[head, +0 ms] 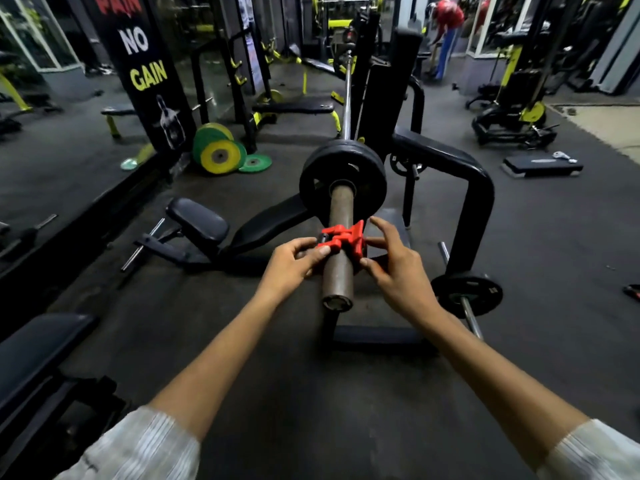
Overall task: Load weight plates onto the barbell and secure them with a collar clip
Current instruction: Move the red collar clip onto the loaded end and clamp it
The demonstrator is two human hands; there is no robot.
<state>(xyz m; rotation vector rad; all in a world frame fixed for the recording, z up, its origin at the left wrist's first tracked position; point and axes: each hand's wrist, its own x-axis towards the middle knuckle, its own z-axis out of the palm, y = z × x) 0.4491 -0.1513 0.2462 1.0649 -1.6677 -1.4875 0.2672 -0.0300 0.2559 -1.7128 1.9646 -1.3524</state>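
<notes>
From the head camera, the red collar clip point(343, 239) is sitting around the brown sleeve of the barbell point(341, 237), partway along it, between the sleeve's open end near the camera and the one black weight plate point(343, 176) already sitting further up against the shoulder. The clip is lying directly between the two hands. The left hand point(294, 265) is pinching the clip's lever side, thumb and forefinger closing on the red plastic and the other fingers curling under the sleeve. The right hand point(398, 268) is spreading wide, thumb and a fingertip touching the clip's right edge while the remaining fingers are fanning out loose above it. One clip and one plate are showing on this sleeve. A second small black plate point(465, 294) is sitting on another bar low at the right, and several green-and-yellow plates point(220, 154) are leaning together on the floor at the left.
</notes>
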